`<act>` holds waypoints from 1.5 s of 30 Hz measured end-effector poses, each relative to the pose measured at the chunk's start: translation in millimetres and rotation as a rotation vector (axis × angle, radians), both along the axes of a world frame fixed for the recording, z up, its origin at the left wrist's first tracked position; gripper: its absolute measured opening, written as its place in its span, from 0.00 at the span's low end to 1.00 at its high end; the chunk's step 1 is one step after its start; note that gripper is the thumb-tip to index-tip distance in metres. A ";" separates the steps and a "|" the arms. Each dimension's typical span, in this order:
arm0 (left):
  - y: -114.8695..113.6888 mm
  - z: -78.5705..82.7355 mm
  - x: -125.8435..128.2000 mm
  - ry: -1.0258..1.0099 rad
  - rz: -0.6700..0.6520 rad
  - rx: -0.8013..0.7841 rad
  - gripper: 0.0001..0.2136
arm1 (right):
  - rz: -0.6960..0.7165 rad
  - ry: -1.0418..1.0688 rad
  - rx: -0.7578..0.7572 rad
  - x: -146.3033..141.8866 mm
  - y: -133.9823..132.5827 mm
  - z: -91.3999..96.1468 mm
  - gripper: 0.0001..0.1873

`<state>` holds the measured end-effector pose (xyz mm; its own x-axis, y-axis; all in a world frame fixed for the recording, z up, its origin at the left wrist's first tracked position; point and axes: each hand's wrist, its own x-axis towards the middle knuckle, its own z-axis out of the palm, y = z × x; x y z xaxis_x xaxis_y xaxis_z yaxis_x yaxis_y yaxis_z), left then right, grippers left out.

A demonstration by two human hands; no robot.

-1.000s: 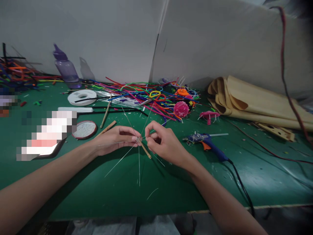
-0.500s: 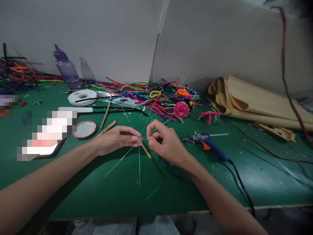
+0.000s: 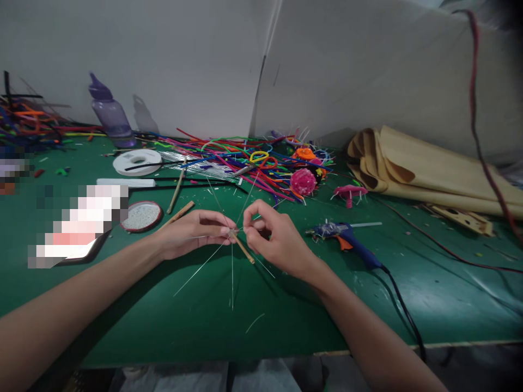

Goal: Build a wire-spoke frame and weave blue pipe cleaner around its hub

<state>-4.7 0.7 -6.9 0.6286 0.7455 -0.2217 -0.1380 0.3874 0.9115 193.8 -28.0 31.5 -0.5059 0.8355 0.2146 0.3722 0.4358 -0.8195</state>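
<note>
Between the thumb and fingers of my left hand (image 3: 196,234) is the end of a thin wooden stick (image 3: 245,251), which slants down to the right. Several clear, stiff strands (image 3: 232,277) fan out from that end in all directions. My right hand (image 3: 272,234) is close beside it, thumb and forefinger pinched near the middle of the fan. What the right fingertips hold is too fine to make out for sure; a strand seems to run into them. A loose strand (image 3: 255,322) lies on the green table (image 3: 286,326) nearer to me.
A blue glue gun (image 3: 353,242) with a cord lies right of my hands. To the left are a lid of small white beads (image 3: 141,216), a white spool (image 3: 137,163) and a blurred-out phone (image 3: 81,228). Behind are colourful pipe cleaners (image 3: 237,158), a purple bottle (image 3: 110,114) and rolled brown paper (image 3: 429,174).
Both hands stay nearly in place. The strands and stick have turned very slightly, and the right fingertips have shifted a touch to the left.
</note>
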 end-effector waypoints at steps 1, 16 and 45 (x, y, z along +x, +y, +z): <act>0.0 -0.3 -0.2 0.001 0.000 0.000 0.07 | -0.015 0.014 0.011 0.5 0.2 0.3 0.03; 0.8 -1.0 -0.5 -0.017 -0.014 -0.010 0.07 | -0.023 0.025 0.025 -0.5 0.1 0.9 0.05; 0.3 -2.6 0.1 -0.005 0.005 -0.027 0.06 | 0.004 0.047 -0.025 -0.1 0.3 2.8 0.04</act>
<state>-4.6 1.0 -9.5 0.6259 0.7425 -0.2388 -0.1448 0.4114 0.8999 193.8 -27.7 34.3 -0.4994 0.8387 0.2171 0.3314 0.4164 -0.8466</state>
